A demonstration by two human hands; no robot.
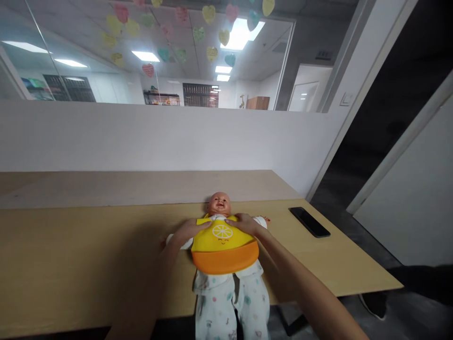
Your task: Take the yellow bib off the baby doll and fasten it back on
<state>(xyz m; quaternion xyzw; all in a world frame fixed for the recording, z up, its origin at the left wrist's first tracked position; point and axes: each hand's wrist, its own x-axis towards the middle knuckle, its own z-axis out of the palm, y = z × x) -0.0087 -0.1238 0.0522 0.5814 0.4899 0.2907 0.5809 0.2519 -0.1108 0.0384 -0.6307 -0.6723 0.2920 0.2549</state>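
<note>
A baby doll in white patterned clothes lies on its back on a light wooden table, legs hanging over the near edge. A yellow and orange bib with a lemon print covers its chest. My left hand rests at the bib's upper left corner by the doll's shoulder, fingers curled on the bib's edge. My right hand holds the bib's upper right corner in the same way. Both hands sit just below the doll's neck.
A black phone lies flat on the table to the right of the doll. A white partition wall with glass above runs behind the table. The table's right edge drops to a dark floor.
</note>
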